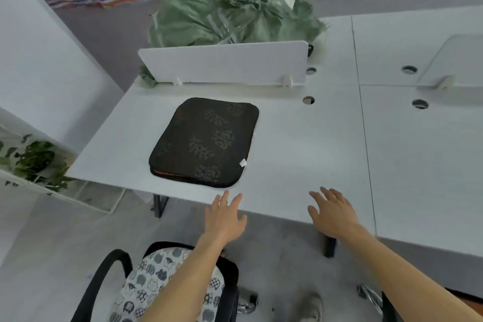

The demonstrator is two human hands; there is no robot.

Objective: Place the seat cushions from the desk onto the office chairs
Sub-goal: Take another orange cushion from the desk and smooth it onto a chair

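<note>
A: Since the office chair (102,277) at the lower left of the frame has a cat-patterned cushion (156,269) lying on its seat, would you count that one as done?

B: I would judge so. It lies flat on the seat, partly hidden under the left forearm. What remains is the dark cushion (203,142), flat on the white worktop (300,159) in the middle of the frame, just in front of the divider panel (222,63).

A: One cushion there, or more?

B: An orange edge shows beneath its near left corner, so a second piece may lie under it. I cannot tell for certain.

A: And the hands?

B: Neither holds anything. The left hand (226,219) has its fingers straight and spread, and its fingertips are at the near edge of the worktop, just short of the dark cushion. The right hand (333,213) is likewise empty, with its fingers relaxed. It is over the worktop edge to the right of the cushion and apart from it.

A: So how far along is the task?

B: Partway, by my reading: one cushion is placed and at least one is yet to be lifted. A dark shape in the lower right corner may be another chair, but too little of it shows. The likely next step is to take hold of the dark cushion with both hands.
</note>
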